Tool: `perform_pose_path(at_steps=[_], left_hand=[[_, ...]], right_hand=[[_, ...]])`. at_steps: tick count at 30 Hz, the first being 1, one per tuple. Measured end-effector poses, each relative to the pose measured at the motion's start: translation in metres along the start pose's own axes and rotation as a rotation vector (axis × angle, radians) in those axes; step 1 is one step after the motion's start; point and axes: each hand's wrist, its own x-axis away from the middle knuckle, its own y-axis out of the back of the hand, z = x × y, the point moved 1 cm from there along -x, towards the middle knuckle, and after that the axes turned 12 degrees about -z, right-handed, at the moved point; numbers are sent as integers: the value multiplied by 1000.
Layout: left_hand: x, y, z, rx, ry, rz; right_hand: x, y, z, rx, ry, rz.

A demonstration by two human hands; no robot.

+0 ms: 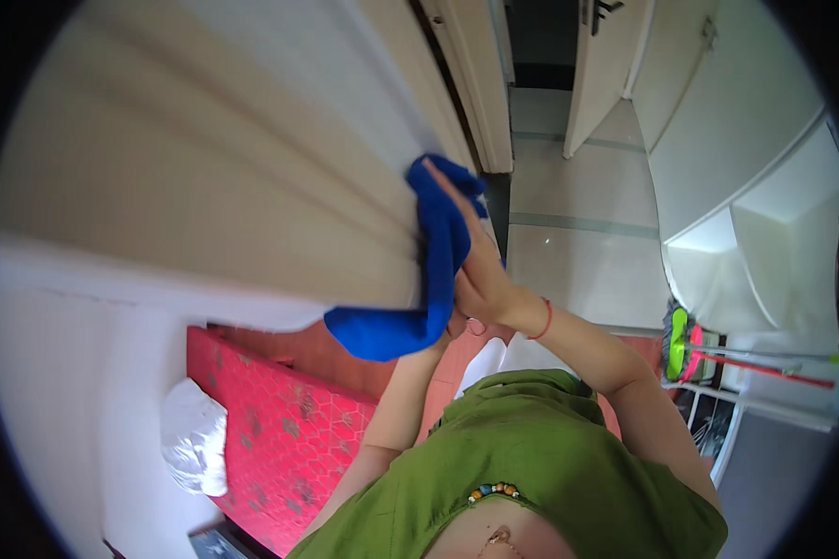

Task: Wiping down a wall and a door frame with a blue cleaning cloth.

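My right hand [486, 269], with a red string on its wrist, presses a blue cloth [440, 230] against the edge of a cream moulded surface [252, 161]. That surface looks like a door frame or wall trim and fills the upper left. Its fingers stretch along the fabric, and part of the cloth hangs below towards the left. My left hand [454, 327] is just beneath the right one, close to the cloth. Most of it is hidden, so its grip does not show.
A red patterned mattress [287, 426] lies at lower left, with a silvery-white bundle [194, 437] beside it. An open door [605, 77] stands beyond the tiled floor [580, 269]. White shelving [762, 251] lines the right, with green and pink mop or broom heads [682, 346] below.
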Motion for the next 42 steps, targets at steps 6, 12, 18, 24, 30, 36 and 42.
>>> perform_pose_path(at_steps=[6, 12, 18, 24, 30, 36, 42], left_hand=[[75, -2, 40, -255, 30, 439], [166, 6, 56, 0, 96, 487], [268, 29, 90, -275, -79, 875], [268, 35, 72, -279, 37, 1017], [258, 75, 78, -354, 279, 926], [250, 46, 62, -375, 178, 823], [241, 32, 46, -455, 107, 715]], right_hand=[[101, 0, -40, 27, -182, -121], [228, 5, -80, 183, -523, -246], [394, 3, -161, 397, -987, -415], [395, -3, -162, 309, -1232, -545], [214, -50, -44, 252, -760, -555], [130, -21, 10, 122, -427, -293], [194, -4, -38, 147, -588, -284]])
